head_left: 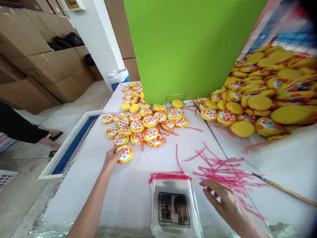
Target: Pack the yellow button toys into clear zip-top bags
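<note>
My left hand (pixel 112 159) reaches out over the white table (pixel 99 185) and grips a round yellow toy (pixel 125 153) with coloured dots, the nearest one of a spread of such toys (pixel 142 124). My right hand (pixel 223 200) hovers with fingers apart just right of a stack of clear plastic bags (pixel 173 205) with pink tops and a black printed label. It holds nothing. Loose pink strips (pixel 223 168) lie beyond the right hand.
A big heap of the same yellow toys (pixel 267 89) fills the table's right side. A green board (pixel 188 46) stands at the back. A thin wooden stick (pixel 284 189) lies at right. Cardboard boxes (pixel 37 56) line the left wall; another person's legs (pixel 29 132) are on the floor there.
</note>
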Demonstrator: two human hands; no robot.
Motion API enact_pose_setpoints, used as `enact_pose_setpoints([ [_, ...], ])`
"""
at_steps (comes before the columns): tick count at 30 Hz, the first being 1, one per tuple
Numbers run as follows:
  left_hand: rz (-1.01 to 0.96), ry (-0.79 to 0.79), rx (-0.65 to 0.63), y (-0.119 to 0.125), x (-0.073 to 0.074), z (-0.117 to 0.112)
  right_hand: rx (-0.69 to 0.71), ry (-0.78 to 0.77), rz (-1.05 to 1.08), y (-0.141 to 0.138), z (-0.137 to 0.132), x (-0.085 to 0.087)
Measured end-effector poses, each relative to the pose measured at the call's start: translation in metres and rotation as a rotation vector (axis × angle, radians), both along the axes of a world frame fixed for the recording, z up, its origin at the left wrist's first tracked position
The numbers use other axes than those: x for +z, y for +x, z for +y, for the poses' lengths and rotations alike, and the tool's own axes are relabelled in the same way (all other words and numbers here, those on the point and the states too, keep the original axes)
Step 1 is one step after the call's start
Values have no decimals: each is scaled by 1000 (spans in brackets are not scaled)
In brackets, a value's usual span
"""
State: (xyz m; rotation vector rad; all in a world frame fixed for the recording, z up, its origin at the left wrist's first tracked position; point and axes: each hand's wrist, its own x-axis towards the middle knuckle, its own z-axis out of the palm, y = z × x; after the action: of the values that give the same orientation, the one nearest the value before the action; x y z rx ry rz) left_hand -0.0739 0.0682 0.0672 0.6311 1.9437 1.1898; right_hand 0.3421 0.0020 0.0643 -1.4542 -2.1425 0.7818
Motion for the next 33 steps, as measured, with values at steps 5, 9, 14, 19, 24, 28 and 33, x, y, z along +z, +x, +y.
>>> enact_pose_setpoints([
  [5,-343,41,1,54,3,-29,111,-30,135,-59,1,13],
  [9,-565,85,-61,112,7,-49,236,64,87,-105,8,23],
  [14,-699,135,-170,156,10,-69,273,97,41,-116,15,13],
  [19,-215,175,-371,163,-5,-94,146,-18,252,-90,10,4],
  [24,699,346,-732,175,-43,-115,52,-81,383,-76,1,2],
  [28,949,342,-842,185,-57,-115,12,-140,410,-72,-4,-1],
  [33,920,343,-852,185,-50,-111,-49,-266,436,-60,-10,0],
])
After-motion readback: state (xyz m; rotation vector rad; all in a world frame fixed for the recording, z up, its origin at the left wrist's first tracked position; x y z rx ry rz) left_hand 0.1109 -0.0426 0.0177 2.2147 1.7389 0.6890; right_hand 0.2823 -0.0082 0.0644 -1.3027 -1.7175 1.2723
